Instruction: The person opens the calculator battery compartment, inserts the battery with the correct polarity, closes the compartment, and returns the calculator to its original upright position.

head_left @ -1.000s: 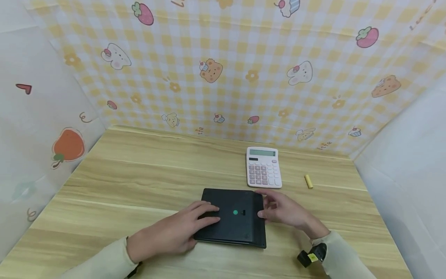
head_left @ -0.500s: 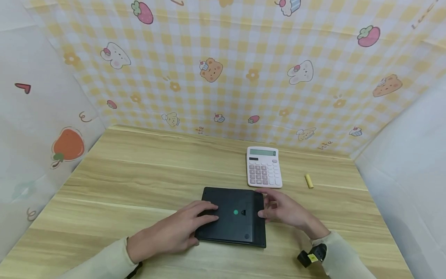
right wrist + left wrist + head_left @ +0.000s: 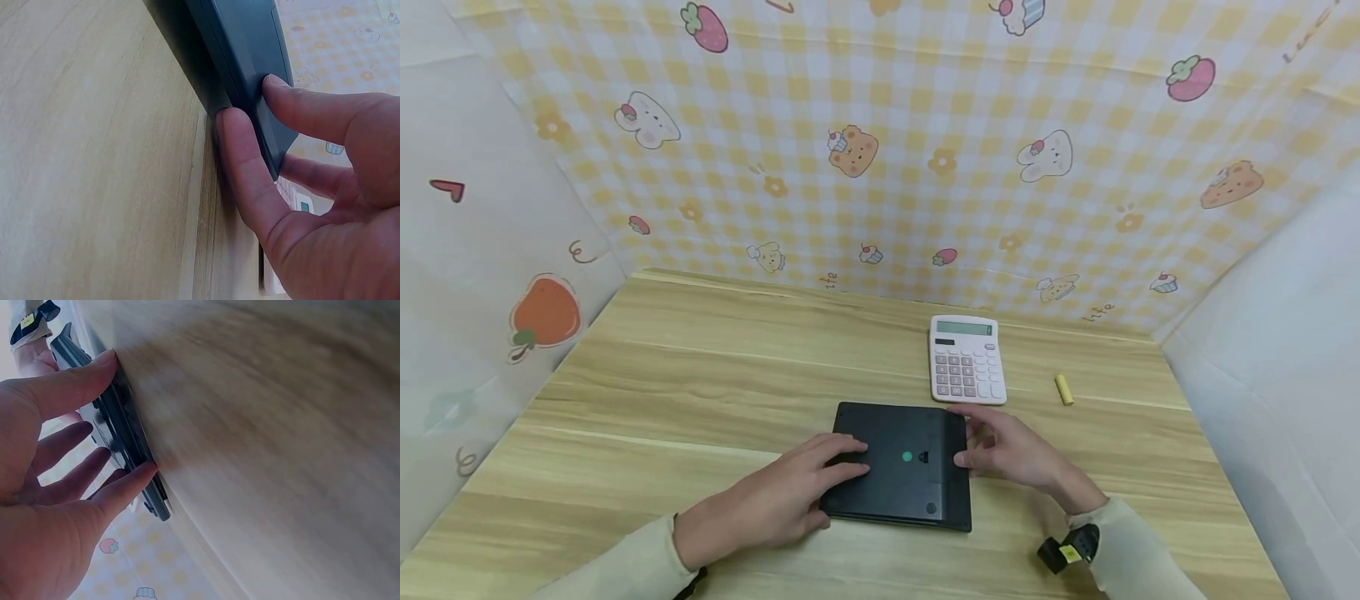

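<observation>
A flat black device [image 3: 891, 429], calculator-like in shape, lies back side up, showing a green round sticker and a small battery-cover latch. My left hand [image 3: 775, 496] holds its left part, two fingers laid over the back; the left wrist view shows the thumb [image 3: 94, 372] and another finger [image 3: 134, 484] against its edges. At the right edge my right hand [image 3: 1018, 450] pinches the device. In the right wrist view, one fingertip [image 3: 237, 128] is at the raised edge near the tabletop and another digit [image 3: 284, 94] on the opposite face. Its front is hidden.
A pink and white calculator [image 3: 992, 362] lies just behind the black device. To its right is a small yellow cylinder [image 3: 1063, 390]. The wooden table [image 3: 700, 358] is bounded by a checked cloth [image 3: 910, 200] at the back and white cloth at both sides.
Hands and black device stay nearly in place over the last second. The left thumb has shifted very slightly to the right along the near edge, where the device sits a touch flatter.
</observation>
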Action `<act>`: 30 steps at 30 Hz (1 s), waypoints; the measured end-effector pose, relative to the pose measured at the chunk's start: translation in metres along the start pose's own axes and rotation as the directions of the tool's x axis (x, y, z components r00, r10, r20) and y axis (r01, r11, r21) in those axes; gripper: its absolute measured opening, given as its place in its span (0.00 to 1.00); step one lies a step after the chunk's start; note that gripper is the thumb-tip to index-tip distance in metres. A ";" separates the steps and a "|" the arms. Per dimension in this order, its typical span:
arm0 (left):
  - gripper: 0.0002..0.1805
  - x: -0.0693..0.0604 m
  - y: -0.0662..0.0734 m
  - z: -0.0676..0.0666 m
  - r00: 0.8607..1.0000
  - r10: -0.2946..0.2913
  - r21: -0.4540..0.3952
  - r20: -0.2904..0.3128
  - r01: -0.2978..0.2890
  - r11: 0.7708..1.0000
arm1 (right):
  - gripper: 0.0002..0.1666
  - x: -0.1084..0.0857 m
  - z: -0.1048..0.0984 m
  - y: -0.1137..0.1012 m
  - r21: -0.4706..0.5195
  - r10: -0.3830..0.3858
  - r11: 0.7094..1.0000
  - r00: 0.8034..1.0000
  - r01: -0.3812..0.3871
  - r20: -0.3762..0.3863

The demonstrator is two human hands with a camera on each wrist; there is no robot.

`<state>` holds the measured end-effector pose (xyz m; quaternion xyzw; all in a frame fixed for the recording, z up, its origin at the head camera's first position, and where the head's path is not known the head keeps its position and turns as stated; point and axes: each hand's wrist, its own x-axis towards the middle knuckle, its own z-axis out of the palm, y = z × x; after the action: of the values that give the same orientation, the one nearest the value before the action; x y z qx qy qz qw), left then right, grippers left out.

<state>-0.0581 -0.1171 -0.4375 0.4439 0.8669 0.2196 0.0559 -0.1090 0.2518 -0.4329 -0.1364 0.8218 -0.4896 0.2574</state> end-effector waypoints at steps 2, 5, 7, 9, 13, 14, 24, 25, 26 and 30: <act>0.36 0.000 0.000 0.000 1.000 0.000 0.002 -0.004 0.000 1.000 | 0.44 0.000 0.000 0.000 -0.002 -0.002 1.000 1.000 0.002 -0.001; 0.36 0.000 0.001 0.000 1.000 0.001 0.005 -0.010 -0.001 1.000 | 0.44 0.000 0.000 -0.001 -0.002 -0.002 1.000 1.000 0.002 0.000; 0.36 0.000 0.001 0.000 1.000 0.001 0.005 -0.012 -0.001 1.000 | 0.43 0.000 0.000 -0.001 -0.004 -0.002 1.000 1.000 0.002 0.000; 0.36 0.000 0.001 0.000 1.000 0.006 0.009 -0.018 -0.006 1.000 | 0.44 0.000 0.000 -0.001 -0.005 -0.001 1.000 1.000 0.001 0.000; 0.36 -0.001 0.001 0.000 1.000 0.005 0.018 -0.018 -0.005 1.000 | 0.44 0.000 0.000 0.000 -0.014 0.001 1.000 1.000 -0.001 -0.007; 0.36 -0.001 0.001 0.000 1.000 0.004 0.019 -0.018 -0.003 1.000 | 0.44 0.000 0.001 0.000 -0.017 0.002 1.000 1.000 -0.002 -0.010; 0.48 0.002 0.005 -0.001 0.972 -0.231 -0.145 -0.032 0.224 0.964 | 0.45 -0.001 0.005 -0.006 0.019 0.067 0.998 0.995 -0.066 -0.072; 0.50 0.003 0.006 -0.002 0.963 -0.269 -0.178 -0.032 0.259 0.949 | 0.45 -0.001 0.005 -0.006 0.026 0.071 0.997 0.995 -0.069 -0.074; 0.52 0.003 0.006 -0.002 0.953 -0.301 -0.199 -0.032 0.289 0.936 | 0.45 -0.001 0.006 -0.006 0.036 0.075 0.997 0.994 -0.073 -0.076; 0.57 0.006 0.005 -0.004 0.921 -0.390 -0.262 -0.015 0.373 0.890 | 0.45 -0.001 0.006 -0.006 0.073 0.092 0.994 0.993 -0.086 -0.077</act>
<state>-0.0586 -0.1112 -0.4310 0.2466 0.9031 0.3284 0.1253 -0.1049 0.2448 -0.4297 -0.0708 0.8191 -0.5112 0.2504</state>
